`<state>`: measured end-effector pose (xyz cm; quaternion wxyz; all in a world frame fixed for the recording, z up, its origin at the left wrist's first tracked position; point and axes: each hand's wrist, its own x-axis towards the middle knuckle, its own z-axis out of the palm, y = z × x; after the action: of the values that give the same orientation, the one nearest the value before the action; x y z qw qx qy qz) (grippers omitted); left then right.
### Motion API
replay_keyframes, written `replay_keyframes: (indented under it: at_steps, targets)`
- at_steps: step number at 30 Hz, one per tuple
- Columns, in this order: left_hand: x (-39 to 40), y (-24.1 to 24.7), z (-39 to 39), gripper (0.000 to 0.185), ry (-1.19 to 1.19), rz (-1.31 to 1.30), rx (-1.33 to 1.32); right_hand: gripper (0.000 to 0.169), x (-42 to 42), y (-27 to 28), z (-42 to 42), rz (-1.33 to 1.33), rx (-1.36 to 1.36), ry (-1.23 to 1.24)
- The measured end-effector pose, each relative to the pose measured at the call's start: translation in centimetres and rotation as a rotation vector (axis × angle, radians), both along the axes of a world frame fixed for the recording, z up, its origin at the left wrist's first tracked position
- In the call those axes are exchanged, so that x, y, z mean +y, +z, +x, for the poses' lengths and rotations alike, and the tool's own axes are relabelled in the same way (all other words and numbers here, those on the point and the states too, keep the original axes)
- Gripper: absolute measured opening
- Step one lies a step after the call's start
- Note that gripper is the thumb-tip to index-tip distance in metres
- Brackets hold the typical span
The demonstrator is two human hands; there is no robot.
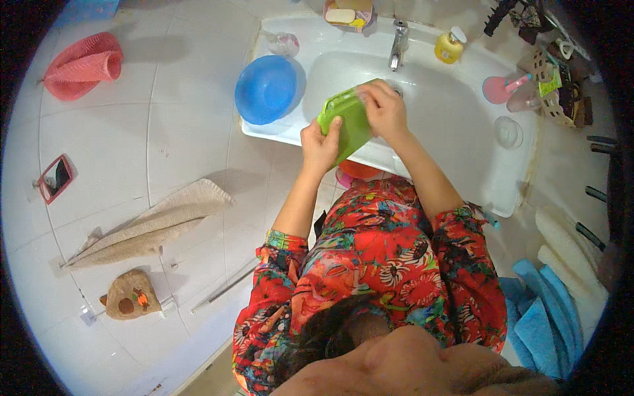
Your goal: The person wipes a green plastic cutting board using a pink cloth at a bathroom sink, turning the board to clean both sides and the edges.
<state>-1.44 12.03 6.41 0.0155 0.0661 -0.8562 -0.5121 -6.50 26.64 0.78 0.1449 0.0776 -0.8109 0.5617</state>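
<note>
A flat, bright green plastic container or tray [349, 128] is held tilted over the front edge of the white washbasin [455, 114]. My left hand [321, 143] grips its left side, thumb lying on the green face. At the upper right edge is my right hand [386, 109], fingers bent against the rim. Motion blurs those fingertips, so I cannot tell whether they grip it or only touch it. The chrome faucet [396, 47] stands just behind the hands. To the left, a blue plastic bowl [267, 90] leans on the basin's rim.
On the basin's ledges are a soap dish [359, 24], a yellow pump bottle [449, 47], a pink bottle [498, 90] and a clear glass [507, 132]. A filled basket [554, 106] hangs at right. Towels, one pink [81, 67] and one beige [163, 222], hang on the left wall.
</note>
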Motion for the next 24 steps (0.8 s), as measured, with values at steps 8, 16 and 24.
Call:
replay_keyframes:
  at_steps: [8, 16, 24]
  targets:
    - [0.0, -0.8, -0.3, 0.021, -0.008, -0.009, -0.043, 0.017, -1.3, 0.9, 1.1, 0.142, 0.135, -0.004]
    - [-1.6, -1.4, -0.3, 0.018, 0.017, 0.157, -0.044, 0.011, 2.4, -5.0, -2.0, 0.173, -0.014, -0.18]
    - [-4.1, -2.9, -1.1, 0.024, 0.196, 0.695, -0.218, 0.012, 3.5, -2.5, -2.2, 0.012, -0.123, -0.223]
